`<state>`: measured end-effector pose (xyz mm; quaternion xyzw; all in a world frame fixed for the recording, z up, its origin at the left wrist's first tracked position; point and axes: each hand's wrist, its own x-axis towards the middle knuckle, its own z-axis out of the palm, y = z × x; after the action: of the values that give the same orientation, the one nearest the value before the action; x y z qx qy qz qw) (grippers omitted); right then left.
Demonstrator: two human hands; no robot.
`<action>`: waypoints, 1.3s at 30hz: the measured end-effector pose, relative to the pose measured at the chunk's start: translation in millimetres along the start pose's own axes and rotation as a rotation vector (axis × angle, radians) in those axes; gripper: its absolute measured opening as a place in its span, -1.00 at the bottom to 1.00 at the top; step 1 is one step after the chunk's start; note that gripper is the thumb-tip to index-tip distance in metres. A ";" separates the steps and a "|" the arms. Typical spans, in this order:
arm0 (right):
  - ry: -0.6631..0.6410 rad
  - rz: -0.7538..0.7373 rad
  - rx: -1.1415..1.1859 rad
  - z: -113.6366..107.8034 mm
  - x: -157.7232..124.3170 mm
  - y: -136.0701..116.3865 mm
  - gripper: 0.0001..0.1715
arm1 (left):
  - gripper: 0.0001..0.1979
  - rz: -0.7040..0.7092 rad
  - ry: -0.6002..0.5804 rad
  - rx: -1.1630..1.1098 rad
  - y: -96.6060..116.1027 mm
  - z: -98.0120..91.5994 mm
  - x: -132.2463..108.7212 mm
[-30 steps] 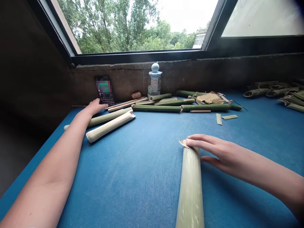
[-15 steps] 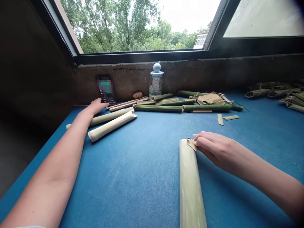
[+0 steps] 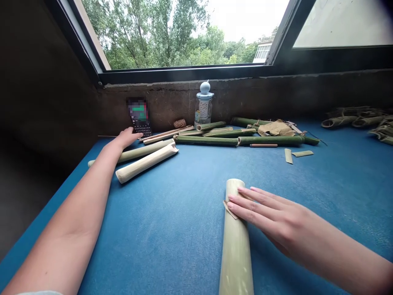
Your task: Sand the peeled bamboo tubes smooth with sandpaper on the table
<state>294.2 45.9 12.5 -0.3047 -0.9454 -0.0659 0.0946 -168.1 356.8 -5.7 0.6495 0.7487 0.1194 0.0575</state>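
A pale green bamboo tube lies lengthwise on the blue table in front of me. My right hand lies flat on its far end, fingers stretched out, with a small tan scrap under the fingertips. My left hand reaches far left and rests by a dark calculator-like device that leans on the wall. The left fingers look loosely extended. Two peeled pale bamboo pieces lie just right of the left forearm.
Green bamboo stalks and brown husk scraps lie along the back wall. A glass jar with a blue lid and a twine ball stand there too. More bamboo pieces are piled at the far right.
My right hand has flattened and slid left across the tube's end, and the tube has rolled slightly left. The left hand has stayed by the device.
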 end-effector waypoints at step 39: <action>0.286 0.104 0.274 24.7 7.3 27.4 -0.38 | -0.24 0.013 -0.058 0.030 -6.7 1.8 3.2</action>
<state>301.1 76.6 -8.1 -0.3250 -0.9055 0.0256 0.2717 -174.5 359.3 -8.9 0.6583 0.7443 0.0897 0.0688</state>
